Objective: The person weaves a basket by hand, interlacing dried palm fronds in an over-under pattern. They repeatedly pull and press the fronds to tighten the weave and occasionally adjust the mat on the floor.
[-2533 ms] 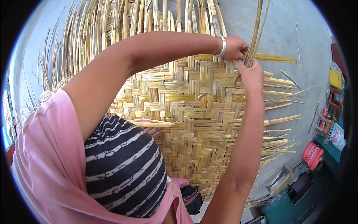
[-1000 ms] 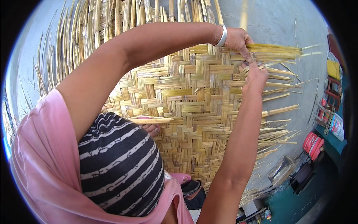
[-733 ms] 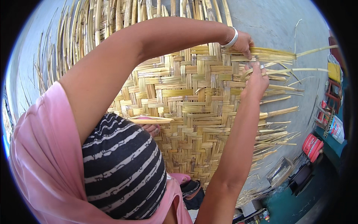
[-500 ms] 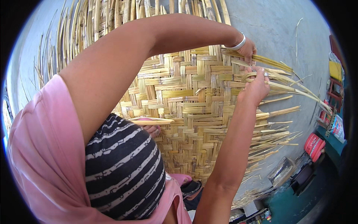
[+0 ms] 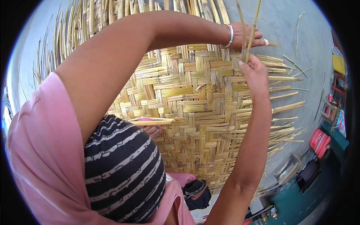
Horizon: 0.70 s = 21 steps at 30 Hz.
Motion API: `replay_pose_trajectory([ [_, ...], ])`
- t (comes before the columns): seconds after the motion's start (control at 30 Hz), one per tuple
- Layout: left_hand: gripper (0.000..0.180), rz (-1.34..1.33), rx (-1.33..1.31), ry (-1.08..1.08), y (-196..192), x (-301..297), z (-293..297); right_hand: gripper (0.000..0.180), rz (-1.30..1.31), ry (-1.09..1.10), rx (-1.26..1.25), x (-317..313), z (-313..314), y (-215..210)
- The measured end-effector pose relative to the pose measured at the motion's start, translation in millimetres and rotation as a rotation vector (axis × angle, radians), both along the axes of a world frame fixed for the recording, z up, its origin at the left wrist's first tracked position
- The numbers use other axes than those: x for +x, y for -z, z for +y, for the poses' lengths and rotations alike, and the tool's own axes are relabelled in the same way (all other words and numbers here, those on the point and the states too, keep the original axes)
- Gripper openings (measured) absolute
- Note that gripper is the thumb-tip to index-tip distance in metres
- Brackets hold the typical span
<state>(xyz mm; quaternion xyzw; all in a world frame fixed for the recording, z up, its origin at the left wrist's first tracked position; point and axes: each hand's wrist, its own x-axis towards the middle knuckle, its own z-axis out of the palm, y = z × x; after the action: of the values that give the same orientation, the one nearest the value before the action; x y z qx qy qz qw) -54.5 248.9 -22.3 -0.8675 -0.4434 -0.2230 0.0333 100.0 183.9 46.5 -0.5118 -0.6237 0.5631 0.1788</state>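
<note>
A woven bamboo mat [image 5: 195,112] lies on the concrete floor below me, with loose strip ends sticking out along its far and right edges. A few thin bamboo strips [image 5: 248,26] stand lifted upright at the mat's upper right corner. My right hand [image 5: 255,74] reaches up from below and pinches these strips near their base. My left hand [image 5: 250,37], a silver bangle on its wrist, comes across from the left; its fingers close around the same strips just above the right hand.
A foot in a pink sandal [image 5: 153,130] rests on the mat beside a loose flat strip [image 5: 152,122]. A red bag [image 5: 319,141], dark boxes and a yellow object [image 5: 338,63] sit along the right side. Dark shoes [image 5: 197,193] lie below the mat.
The strips lay flat, pointing right along the mat's edge, a second ago. Both hands have now bent them up until they stand upright.
</note>
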Motion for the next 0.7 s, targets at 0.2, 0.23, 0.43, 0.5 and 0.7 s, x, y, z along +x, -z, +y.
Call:
replay_pose_trajectory([
  [0.2, 0.043, -0.233, -0.578, 0.032, -22.1, 0.6, 4.7, 0.019, -0.218, -0.117, 0.022, 15.5, 19.1, -1.3],
  [0.23, 0.033, -0.354, -0.610, 0.119, -13.9, -3.0, 8.0, 0.019, -0.238, -0.137, 0.044, 17.0, 22.5, 2.0],
  [0.43, 0.027, -0.374, -1.052, 0.041, 8.7, 14.6, 24.5, 0.020, -0.270, -0.143, 0.061, 17.3, 22.5, 0.9],
  [0.5, 0.028, -0.390, -1.240, 0.006, 7.9, 18.2, 27.4, 0.021, -0.314, -0.119, 0.096, 16.0, 20.2, -0.8],
  [0.7, 0.021, -0.357, -1.344, -0.018, -3.6, 26.6, 24.1, 0.022, -0.413, 0.074, 0.263, 10.7, 6.4, -7.1],
])
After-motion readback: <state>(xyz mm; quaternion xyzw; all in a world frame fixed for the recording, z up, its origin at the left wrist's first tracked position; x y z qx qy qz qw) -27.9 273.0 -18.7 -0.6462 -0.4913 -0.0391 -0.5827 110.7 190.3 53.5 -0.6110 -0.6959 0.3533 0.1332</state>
